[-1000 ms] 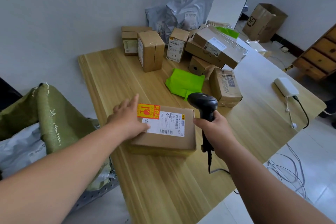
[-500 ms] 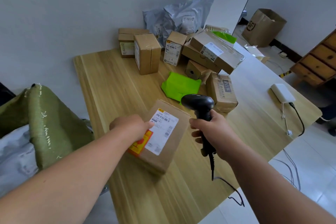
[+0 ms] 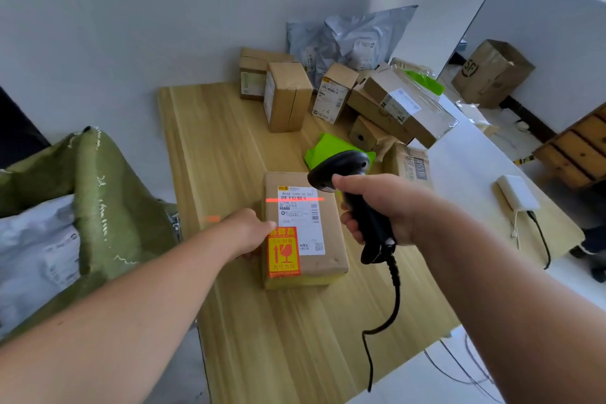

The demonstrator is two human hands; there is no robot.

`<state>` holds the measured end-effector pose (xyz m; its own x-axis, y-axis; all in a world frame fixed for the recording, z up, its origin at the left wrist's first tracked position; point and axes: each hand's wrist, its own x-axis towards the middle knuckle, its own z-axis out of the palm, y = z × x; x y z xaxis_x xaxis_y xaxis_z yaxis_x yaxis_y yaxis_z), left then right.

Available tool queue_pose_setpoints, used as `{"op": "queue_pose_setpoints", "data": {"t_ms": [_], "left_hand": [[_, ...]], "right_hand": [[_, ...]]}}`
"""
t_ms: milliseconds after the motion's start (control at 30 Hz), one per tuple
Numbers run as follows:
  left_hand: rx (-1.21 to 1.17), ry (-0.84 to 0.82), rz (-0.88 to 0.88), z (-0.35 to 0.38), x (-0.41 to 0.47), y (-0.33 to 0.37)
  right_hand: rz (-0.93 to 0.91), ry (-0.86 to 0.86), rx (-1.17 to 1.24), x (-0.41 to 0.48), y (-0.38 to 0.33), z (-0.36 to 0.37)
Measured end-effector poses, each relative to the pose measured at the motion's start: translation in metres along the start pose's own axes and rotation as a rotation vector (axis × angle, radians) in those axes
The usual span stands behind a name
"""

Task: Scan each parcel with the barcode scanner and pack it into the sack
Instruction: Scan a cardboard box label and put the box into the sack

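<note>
A brown cardboard parcel (image 3: pixel 328 239) with a white label and an orange fragile sticker lies flat on the wooden table (image 3: pixel 223 147). My left hand (image 3: pixel 246 233) grips its left edge. My right hand (image 3: pixel 377 207) holds a black barcode scanner (image 3: pixel 347 167) just right of the parcel, its head aimed down at the label. A red scan line crosses the barcode at the top of the label. The green woven sack (image 3: pixel 98 193) stands open at the left, with a grey mailer bag (image 3: pixel 32 252) inside.
Several cardboard parcels (image 3: pixel 288 95), a green bag (image 3: pixel 321 151) and grey poly mailers (image 3: pixel 347 39) are piled at the table's far end. A white adapter with cable (image 3: pixel 518 193) lies at the right edge. The scanner's cord hangs over the front edge. A brown box stands on the floor at the right.
My left hand has turned the parcel so that its label runs lengthwise away from me. The scanner has swung over the label and its red line now falls on the barcode.
</note>
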<state>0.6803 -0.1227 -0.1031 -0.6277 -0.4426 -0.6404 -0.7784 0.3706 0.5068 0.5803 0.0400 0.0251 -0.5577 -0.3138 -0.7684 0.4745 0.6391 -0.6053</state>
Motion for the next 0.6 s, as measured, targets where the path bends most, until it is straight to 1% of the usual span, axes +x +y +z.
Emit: {"op": "queue_pose_setpoints", "data": {"t_ms": [200,433,533,600], "left_hand": [[0.023,-0.005,-0.002,-0.007,-0.004,-0.001],[-0.001,0.009,-0.034,-0.011,-0.006,-0.002],[-0.001,0.015,-0.060,-0.009,-0.007,0.001],[-0.020,0.011,-0.078,-0.006,-0.006,0.003]], "right_hand": [[0.039,-0.014,0.006,0.004,-0.006,0.007],[0.040,-0.002,0.117,0.016,-0.004,0.008],[-0.004,0.006,0.036,0.023,0.003,0.003],[-0.075,0.063,-0.032,0.033,0.010,-0.003]]}}
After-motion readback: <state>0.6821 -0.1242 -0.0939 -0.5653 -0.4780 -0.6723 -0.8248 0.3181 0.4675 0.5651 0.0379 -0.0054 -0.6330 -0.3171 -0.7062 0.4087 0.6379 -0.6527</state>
